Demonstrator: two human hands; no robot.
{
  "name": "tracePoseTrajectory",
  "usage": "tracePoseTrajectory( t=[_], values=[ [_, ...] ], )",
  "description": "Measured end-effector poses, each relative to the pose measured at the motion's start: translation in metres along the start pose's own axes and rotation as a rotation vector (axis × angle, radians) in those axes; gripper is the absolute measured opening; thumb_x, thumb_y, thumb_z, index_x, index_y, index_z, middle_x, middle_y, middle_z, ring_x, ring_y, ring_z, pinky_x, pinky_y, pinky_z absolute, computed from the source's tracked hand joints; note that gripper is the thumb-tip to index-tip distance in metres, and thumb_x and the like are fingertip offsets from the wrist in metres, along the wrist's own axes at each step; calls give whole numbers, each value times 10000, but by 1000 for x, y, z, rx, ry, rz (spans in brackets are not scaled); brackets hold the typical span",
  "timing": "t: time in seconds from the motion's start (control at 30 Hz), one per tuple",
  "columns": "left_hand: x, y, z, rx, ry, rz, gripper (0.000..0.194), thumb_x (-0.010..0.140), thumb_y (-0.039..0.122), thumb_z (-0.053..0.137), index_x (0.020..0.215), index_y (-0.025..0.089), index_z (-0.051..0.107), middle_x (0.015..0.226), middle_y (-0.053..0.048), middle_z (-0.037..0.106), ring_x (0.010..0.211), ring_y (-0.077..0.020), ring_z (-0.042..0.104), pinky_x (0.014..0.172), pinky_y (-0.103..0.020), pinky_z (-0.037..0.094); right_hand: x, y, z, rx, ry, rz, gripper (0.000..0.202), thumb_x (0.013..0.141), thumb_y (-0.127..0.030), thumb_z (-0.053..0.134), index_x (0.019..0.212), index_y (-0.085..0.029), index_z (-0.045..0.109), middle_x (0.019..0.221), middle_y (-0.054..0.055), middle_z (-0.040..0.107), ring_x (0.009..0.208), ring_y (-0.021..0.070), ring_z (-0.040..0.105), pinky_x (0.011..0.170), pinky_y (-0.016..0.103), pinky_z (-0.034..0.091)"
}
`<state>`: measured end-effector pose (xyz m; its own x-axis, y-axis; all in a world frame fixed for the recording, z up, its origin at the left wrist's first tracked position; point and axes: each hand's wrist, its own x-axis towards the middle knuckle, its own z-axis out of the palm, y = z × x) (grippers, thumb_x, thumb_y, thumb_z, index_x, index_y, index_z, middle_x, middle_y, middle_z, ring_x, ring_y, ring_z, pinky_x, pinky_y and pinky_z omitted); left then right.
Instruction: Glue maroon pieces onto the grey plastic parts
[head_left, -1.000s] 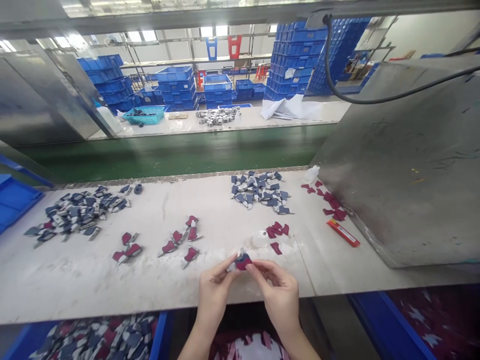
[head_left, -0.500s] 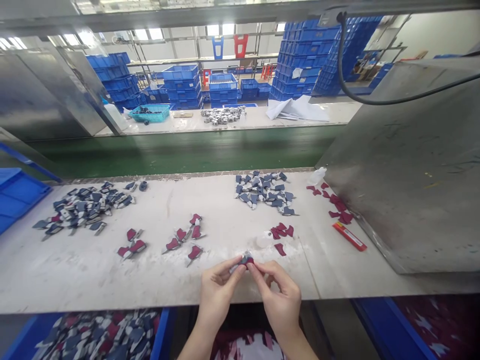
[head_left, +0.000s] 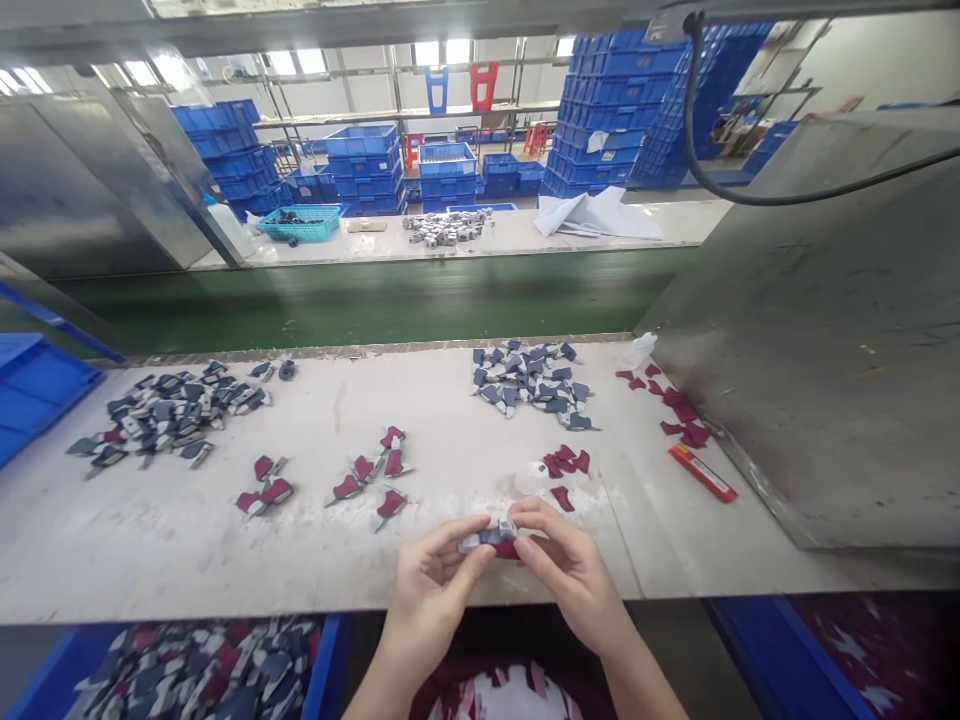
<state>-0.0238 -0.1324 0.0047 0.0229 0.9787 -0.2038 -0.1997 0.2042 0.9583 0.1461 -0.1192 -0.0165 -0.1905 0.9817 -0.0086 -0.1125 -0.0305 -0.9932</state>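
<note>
Between my fingertips, over the near part of the bench, is a small grey, dark blue and dark red part (head_left: 491, 538). My left hand (head_left: 439, 575) pinches its left end between thumb and fingers. At its right end, my right hand (head_left: 562, 560) grips it with thumb and fingertips, which hide some of it. Several red-faced parts (head_left: 364, 468) lie on the bench left of my hands. Loose dark red pieces (head_left: 564, 462) lie beyond my right hand, with a pile of blue-grey parts (head_left: 531, 380) farther back.
A larger pile of blue-grey parts (head_left: 169, 410) spreads at the left. A red packet (head_left: 703, 473) lies beside the metal panel (head_left: 840, 400) on the right. Below the bench edge stands a blue bin (head_left: 326, 665) of mixed parts. A green conveyor belt (head_left: 450, 300) runs behind the bench.
The held part has turned and shows more of its grey and blue sides. My right hand's fingers have lifted and spread a little along its right end.
</note>
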Motion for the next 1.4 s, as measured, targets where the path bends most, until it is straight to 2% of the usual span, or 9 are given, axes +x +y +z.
tracePoseTrajectory(
  t=[0.1,0.23,0.37,0.47,0.63,0.87,0.97,1.17,1.4],
  values=[
    [-2,2,2,7,4,23,290,764,349,802,994,172,796,993,-102,806,903,-259,776,828,-289,640,-1,-2,2,12,-12,-12,205,900,-407,659,986,-240,740,1039,74,608,895,189,642,713,265,582],
    [-4,1,4,21,-14,28,269,807,333,767,1029,183,790,1048,-98,796,951,-259,766,872,-297,628,-2,0,8,1,39,-101,144,904,-357,658,964,-245,725,976,60,597,895,184,622,751,279,584],
    [-7,0,5,26,5,42,264,814,331,761,1036,191,791,1040,-94,798,939,-260,769,849,-289,636,-1,2,16,18,101,-178,107,914,-313,644,956,-247,717,919,42,590,835,161,612,721,252,582],
    [-7,2,5,14,50,63,257,797,328,774,1012,189,798,1009,-90,804,912,-260,775,831,-285,642,1,2,19,75,116,-150,97,908,-307,660,945,-257,735,898,30,600,825,146,620,718,226,577],
    [-8,7,9,-1,97,39,243,763,317,800,976,200,809,978,-72,810,899,-246,778,830,-269,640,5,1,18,204,42,-91,108,871,-330,709,925,-251,759,864,19,598,805,139,628,730,237,579],
    [-11,5,18,17,179,64,243,756,336,804,958,201,813,961,-77,812,875,-255,782,806,-276,648,4,3,28,150,167,-120,121,904,-327,653,853,-234,712,859,10,568,775,127,584,692,208,531],
    [-10,0,16,9,163,70,257,758,334,802,973,193,809,956,-86,811,874,-263,781,810,-286,649,5,4,31,157,171,-111,112,905,-319,653,859,-233,710,854,7,562,775,123,580,701,202,525],
    [-11,6,20,-65,261,63,238,731,301,819,936,181,809,921,-79,815,853,-261,784,806,-289,650,7,4,26,155,108,-123,120,896,-326,681,975,-280,759,950,33,633,859,155,637,731,230,566],
    [-13,11,22,-68,249,48,255,725,305,816,944,173,807,931,-80,814,868,-266,782,812,-306,652,4,5,27,140,149,-97,180,878,-394,693,965,-250,758,1010,64,671,939,206,670,784,286,596]
  ],
)
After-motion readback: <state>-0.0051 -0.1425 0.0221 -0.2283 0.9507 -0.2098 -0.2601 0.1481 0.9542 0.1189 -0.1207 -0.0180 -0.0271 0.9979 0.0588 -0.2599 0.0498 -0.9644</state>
